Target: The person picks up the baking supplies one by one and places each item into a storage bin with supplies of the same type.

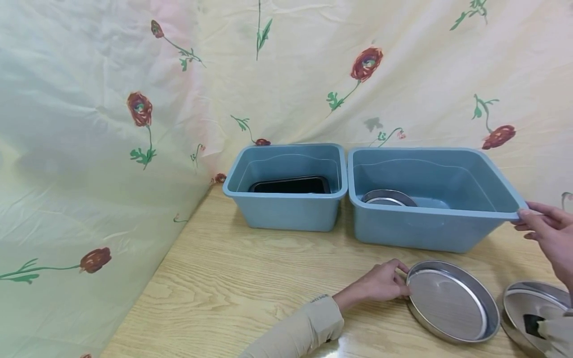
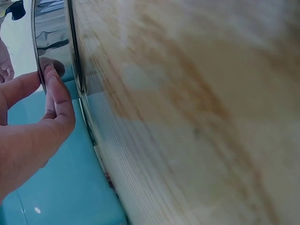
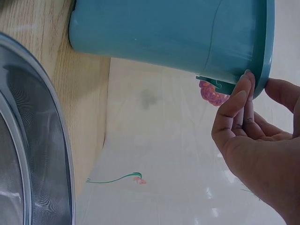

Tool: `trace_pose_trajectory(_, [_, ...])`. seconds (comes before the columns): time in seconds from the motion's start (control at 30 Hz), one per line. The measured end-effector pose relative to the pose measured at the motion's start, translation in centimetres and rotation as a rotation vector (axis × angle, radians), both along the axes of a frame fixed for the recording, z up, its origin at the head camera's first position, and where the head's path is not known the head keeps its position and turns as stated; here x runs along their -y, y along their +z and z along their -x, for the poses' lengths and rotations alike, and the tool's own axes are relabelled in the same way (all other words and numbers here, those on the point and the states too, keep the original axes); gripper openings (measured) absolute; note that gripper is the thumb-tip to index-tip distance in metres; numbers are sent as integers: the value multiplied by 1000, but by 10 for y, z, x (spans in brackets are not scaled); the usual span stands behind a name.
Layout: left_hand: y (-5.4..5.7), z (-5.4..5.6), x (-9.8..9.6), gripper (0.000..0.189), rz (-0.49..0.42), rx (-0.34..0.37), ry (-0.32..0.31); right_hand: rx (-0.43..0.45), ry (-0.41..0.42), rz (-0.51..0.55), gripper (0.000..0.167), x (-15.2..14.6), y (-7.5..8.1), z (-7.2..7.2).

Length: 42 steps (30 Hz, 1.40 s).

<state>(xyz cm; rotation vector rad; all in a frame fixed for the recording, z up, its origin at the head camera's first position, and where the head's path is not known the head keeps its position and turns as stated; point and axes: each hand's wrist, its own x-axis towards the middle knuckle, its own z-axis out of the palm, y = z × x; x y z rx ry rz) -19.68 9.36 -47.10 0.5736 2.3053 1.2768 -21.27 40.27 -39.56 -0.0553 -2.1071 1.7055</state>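
A round metal cake pan (image 1: 447, 301) lies on the table, and my left hand (image 1: 382, 282) pinches its left rim between thumb and fingers. The left wrist view shows that pinch on the pan's shiny side wall (image 2: 54, 28). My right hand (image 1: 548, 231) grips the front right corner of the larger blue bin (image 1: 429, 231); in the right wrist view, thumb and fingers close over the bin's rim (image 3: 267, 51). Inside that bin rests another round metal pan (image 1: 389, 195), partly hidden by the front wall. Below my right hand lies a further round metal pan (image 1: 532, 293), partly covered by the sleeve.
A second blue bin (image 1: 286, 211) stands to the left, holding a dark rectangular pan (image 1: 293, 185). Both bins stand on the wood-grain table (image 1: 201, 283) in front of a flower-printed cloth (image 1: 286, 74), which also hangs along the left side.
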Motion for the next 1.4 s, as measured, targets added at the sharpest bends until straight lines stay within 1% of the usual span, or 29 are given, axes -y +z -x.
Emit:
trace_pose_trajectory(0.27, [0,0,0,34,-73,57,30,-46,48,71,52,1,0,-1])
trace_pose_trajectory(0.5, [-2,-1,1,33,-147,128,47,-48,58,54,49,-2,-5,0])
trace_pose_trajectory(0.6, [-2,-1,2,32,-157,144,56,-53,59,36,48,-4,-8,0])
trace_pose_trajectory(0.77, [-2,-2,4,31,-153,145,64,-48,36,20,46,-4,-10,0])
trace_pose_trajectory(0.97, [-2,-2,6,31,-178,141,59,-36,5,-7,44,-5,-11,0])
trace_pose_trajectory(1.27, [1,-4,7,33,-182,130,31,-45,1,-7,45,-5,-10,0])
trace_pose_trajectory(1.4, [2,-4,8,33,-196,126,43,-44,-6,-19,45,-5,-11,0])
